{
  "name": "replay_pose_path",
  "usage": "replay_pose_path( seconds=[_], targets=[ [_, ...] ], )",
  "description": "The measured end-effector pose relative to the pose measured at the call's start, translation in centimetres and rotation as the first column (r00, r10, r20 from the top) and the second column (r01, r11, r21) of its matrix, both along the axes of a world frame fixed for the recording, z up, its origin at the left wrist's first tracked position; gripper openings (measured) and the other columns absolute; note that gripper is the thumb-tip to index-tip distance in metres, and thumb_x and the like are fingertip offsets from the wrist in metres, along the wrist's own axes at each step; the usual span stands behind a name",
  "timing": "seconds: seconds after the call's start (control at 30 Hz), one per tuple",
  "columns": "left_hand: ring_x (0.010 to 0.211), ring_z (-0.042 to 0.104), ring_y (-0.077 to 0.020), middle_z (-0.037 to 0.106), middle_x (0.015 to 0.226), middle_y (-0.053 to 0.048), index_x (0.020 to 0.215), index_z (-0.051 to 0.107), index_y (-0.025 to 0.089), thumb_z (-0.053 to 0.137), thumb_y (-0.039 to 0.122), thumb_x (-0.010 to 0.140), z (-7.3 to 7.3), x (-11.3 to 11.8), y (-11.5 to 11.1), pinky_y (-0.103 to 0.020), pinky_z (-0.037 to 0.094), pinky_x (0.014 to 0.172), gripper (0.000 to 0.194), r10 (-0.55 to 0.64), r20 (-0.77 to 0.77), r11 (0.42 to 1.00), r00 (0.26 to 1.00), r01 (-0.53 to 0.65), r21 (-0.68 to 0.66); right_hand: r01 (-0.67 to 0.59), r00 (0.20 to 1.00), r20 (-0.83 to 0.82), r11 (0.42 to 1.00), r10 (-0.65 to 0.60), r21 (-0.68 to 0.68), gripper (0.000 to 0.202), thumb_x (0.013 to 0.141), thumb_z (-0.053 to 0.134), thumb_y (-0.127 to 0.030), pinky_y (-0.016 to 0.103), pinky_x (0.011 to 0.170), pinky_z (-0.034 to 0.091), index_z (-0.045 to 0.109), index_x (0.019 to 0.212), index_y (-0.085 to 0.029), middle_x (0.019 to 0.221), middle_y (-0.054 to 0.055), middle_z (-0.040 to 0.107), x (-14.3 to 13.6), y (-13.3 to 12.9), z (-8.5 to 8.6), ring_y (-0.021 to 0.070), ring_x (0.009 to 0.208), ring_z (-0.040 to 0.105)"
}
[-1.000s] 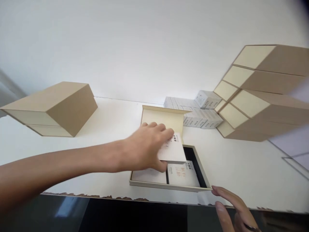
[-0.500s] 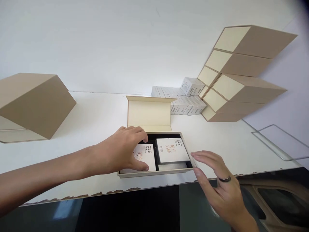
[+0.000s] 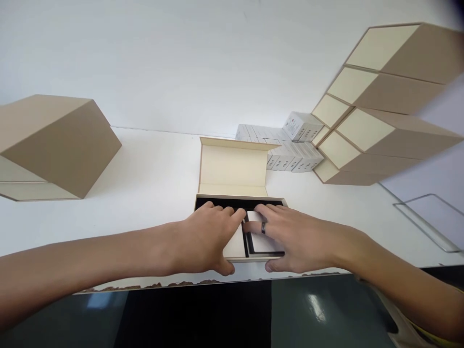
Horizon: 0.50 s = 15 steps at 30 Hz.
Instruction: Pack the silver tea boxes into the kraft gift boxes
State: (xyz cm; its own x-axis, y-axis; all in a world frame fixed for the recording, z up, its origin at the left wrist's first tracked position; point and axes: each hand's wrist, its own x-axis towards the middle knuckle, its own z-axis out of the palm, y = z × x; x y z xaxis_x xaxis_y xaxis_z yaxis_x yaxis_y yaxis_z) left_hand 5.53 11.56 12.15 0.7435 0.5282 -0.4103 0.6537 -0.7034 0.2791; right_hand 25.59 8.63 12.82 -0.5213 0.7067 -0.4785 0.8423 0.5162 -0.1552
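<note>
The left hand [image 3: 203, 237] and right hand [image 3: 300, 237] are both partly open, palms down, fingers gently bent over the open case [image 3: 250, 259]. The left hand lies across the left white box [image 3: 235, 244], its thumb by the case's near wall; the right hand, a dark ring [image 3: 263, 227] on one finger, covers much of the right white box [image 3: 266, 243]. Neither appears closed around anything, though the fingertips are partly hidden. Both white boxes lie side by side inside the case, and the work in hand looks like settling or straightening them. A move from this position calls for even, light pressure and fingertips clear of the walls. The lid [image 3: 234, 169] lies folded back on the far side, with rows of small boxes [image 3: 286, 157] beyond it to the right. Large beige boxes [image 3: 416, 53] are stacked at the far right, and other beige boxes [image 3: 65, 145] sit at left. The white table [image 3: 152, 159] has a chipped near edge [image 3: 184, 285]; a pale wall [image 3: 163, 63] rises behind, and a wire frame [image 3: 425, 229] shows at right.
</note>
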Motion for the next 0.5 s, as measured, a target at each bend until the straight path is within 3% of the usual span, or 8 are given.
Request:
replay_pose_path(
  seconds=[0.1,0.2,0.4,0.5],
  targets=[
    [0.095,0.062,-0.0295,0.063,0.112,-0.010,0.119,0.049,0.018,0.082,0.046,0.066,0.1,0.2,0.1,-0.039,0.047,0.080,0.068,-0.012,-0.076,1.000,0.997,0.013,0.018,-0.049,0.995,0.082,0.998,0.052,-0.038,0.054,0.069,0.076,-0.044,0.038,0.066,0.048,0.063,0.118,-0.024,0.094,0.005,0.052,-0.9,0.7,0.1,0.0247,0.081,0.056],
    [0.097,0.063,-0.0301,0.063,0.114,-0.013,0.126,0.048,0.016,0.081,0.050,0.069,0.1,0.6,0.1,-0.038,0.047,0.080,0.074,-0.057,-0.147,0.996,0.988,0.066,0.058,-0.070,0.983,0.164,0.996,0.077,-0.047,0.055,0.067,0.078,-0.044,0.033,0.058,0.045,0.066,0.115,-0.022,0.095,0.005,0.051,-1.6,1.2,0.2,0.0222,0.074,0.056],
    [0.080,0.063,-0.0289,0.065,0.104,-0.013,0.126,0.055,0.020,0.079,0.054,0.068,0.3,1.3,0.7,-0.035,0.045,0.059,0.071,-0.150,-0.200,0.986,0.968,0.163,0.047,-0.197,0.955,0.227,0.980,0.192,-0.001,0.036,0.073,0.074,-0.043,0.039,0.063,0.047,0.073,0.098,-0.018,0.094,0.009,0.055,-2.2,1.2,0.1,0.0248,0.074,0.058],
    [0.070,0.062,-0.0282,0.067,0.089,-0.008,0.127,0.059,0.028,0.085,0.047,0.058,0.4,1.5,1.3,-0.033,0.041,0.050,0.076,-0.118,-0.180,0.993,0.977,0.117,-0.011,-0.251,0.948,0.208,0.968,0.242,0.018,0.039,0.074,0.073,-0.046,0.042,0.068,0.048,0.074,0.100,-0.017,0.092,0.010,0.056,-2.1,1.0,-0.3,0.0274,0.078,0.059]
  ],
)
